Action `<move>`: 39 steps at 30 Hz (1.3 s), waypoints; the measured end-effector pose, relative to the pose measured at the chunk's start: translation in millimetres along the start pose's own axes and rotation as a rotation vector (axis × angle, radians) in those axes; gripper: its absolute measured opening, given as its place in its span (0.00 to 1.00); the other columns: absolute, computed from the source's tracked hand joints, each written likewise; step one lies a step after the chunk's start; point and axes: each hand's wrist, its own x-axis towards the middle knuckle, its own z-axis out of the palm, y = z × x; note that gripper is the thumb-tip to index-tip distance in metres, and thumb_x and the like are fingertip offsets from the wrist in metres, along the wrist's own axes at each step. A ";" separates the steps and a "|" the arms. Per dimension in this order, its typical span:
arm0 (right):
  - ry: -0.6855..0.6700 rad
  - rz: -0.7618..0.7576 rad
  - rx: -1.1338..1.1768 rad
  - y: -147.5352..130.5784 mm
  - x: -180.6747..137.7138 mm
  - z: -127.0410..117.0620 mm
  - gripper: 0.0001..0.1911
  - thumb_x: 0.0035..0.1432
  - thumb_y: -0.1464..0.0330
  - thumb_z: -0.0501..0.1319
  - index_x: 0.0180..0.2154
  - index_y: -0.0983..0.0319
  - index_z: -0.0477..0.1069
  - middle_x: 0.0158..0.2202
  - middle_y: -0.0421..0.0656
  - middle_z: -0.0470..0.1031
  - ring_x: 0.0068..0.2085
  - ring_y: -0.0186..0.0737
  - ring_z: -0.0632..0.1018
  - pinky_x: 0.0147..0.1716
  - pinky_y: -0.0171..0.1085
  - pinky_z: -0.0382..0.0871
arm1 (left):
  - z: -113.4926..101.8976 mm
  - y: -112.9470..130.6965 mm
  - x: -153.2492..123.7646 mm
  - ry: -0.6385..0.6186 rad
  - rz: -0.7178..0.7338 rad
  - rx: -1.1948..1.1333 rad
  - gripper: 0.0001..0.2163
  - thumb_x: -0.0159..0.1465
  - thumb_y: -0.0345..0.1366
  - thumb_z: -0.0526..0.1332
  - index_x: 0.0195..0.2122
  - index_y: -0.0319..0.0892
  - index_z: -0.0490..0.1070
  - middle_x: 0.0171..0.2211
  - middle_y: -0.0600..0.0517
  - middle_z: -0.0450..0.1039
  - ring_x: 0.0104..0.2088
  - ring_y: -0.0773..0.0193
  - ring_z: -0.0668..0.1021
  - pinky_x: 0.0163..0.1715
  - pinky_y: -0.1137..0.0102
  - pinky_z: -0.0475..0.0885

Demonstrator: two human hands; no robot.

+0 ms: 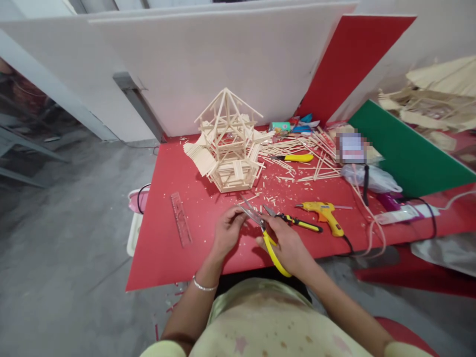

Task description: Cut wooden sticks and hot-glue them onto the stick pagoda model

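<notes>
My right hand (288,243) is closed round the yellow handles of a pair of scissors (274,255). Their silver blades point up and left, slightly apart, towards the fingers of my left hand (227,232). Those fingers are pinched together beside the blade tips; whatever is between them is too small to make out. Just beyond my hands stands a pavilion-like model (232,158) built of thin wooden sticks, with a pointed open roof frame and a slatted flap on its left.
On the red tabletop (156,267) lie a clear ruler (180,220), a black-and-yellow cutter (303,224), a yellow glue gun (327,215) with its cable, loose sticks (293,146) and another yellow-handled tool (299,157). A green board (405,153) leans at the right; white boards (223,59) stand behind.
</notes>
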 end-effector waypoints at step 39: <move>-0.160 0.024 -0.106 -18.6 -1.8 28.5 0.17 0.66 0.65 0.53 0.54 0.58 0.71 0.41 0.47 0.80 0.40 0.44 0.80 0.39 0.36 0.69 | -30.3 12.2 -26.7 0.020 0.038 0.325 0.08 0.64 0.34 0.61 0.30 0.43 0.80 0.27 0.52 0.77 0.29 0.63 0.75 0.32 0.71 0.67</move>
